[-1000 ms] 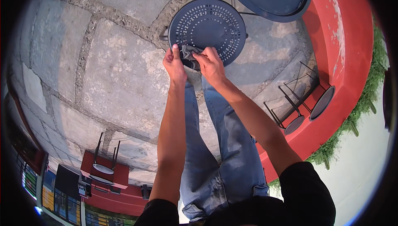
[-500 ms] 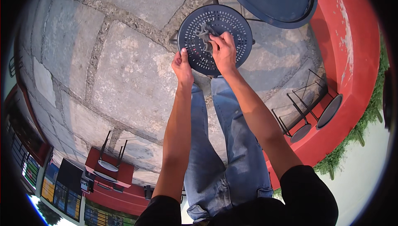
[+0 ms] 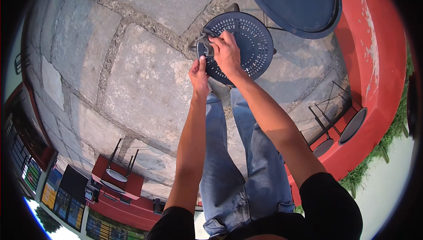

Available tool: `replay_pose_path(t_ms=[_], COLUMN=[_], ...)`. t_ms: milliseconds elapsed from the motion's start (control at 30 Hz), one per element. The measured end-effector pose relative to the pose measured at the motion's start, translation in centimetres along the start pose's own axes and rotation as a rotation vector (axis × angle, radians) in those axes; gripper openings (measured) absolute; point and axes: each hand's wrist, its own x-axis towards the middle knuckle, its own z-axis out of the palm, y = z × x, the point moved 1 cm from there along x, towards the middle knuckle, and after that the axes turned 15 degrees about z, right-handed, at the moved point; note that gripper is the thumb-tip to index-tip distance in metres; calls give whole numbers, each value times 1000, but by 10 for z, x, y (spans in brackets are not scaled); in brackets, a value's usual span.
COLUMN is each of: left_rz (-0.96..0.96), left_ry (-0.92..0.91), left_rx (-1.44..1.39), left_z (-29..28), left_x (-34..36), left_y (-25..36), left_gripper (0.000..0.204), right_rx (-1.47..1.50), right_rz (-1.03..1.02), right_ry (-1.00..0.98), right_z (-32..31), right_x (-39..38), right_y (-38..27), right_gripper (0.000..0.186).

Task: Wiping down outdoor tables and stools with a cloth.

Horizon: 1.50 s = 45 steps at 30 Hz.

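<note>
A round dark stool [image 3: 252, 51] with a perforated metal seat stands in front of me. My left hand [image 3: 199, 75] is closed on its near left rim, the thumb lying on top. Bunched in my right hand [image 3: 227, 54] is a grey cloth [image 3: 205, 40], pressed against the left part of the seat and its edge. The fingers of my right hand cover part of the cloth. Below the seat, the stool's legs are mostly hidden.
A round dark blue table [image 3: 295, 2] stands close behind the stool on the right. A red curved wall [image 3: 374, 86] runs along the right side, with chairs [image 3: 324, 147] beside it. Grey stone paving [image 3: 141, 77] spreads to the left, and a red table [image 3: 116, 176] shows farther off.
My right hand has moved the cloth left, from the middle of the seat to its left edge. My left hand still grips the rim. The whole view has shifted slightly.
</note>
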Motion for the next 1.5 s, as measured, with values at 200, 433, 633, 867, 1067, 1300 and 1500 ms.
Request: replay_pose_path(t_ms=[200, 433, 633, 867, 1067, 1300, 1500], left_rz=[-91, -6, -171, -129, -258, -333, -154], left_ry=[-7, -167, 78, -93, 62, 75, -70], left_rx=[-332, -531, -520, -581, -844, -884, -471], left_z=[-22, -11, -45, 2, 19, -16, -7], left_x=[-2, -7, -20, -73, -92, -76, -70], left_y=[-7, -13, -65, -38, -70, -63, -56], left_gripper=[39, 37, 23, 40, 30, 42, 24], right_rx=[-40, -57, -33, -130, -5, -303, 24], right_rz=[-124, -92, -366, -239, -287, -331, 230], right_ry=[-262, 150, -304, -118, -302, -432, 19], right_z=[-19, -4, -8, -24, -14, -132, -136], right_x=[-46, 85, -40, 57, 15, -80, -17], right_y=[2, -28, -3, -19, 0, 83, 103], right_gripper=[21, 18, 22, 23, 20, 26, 23])
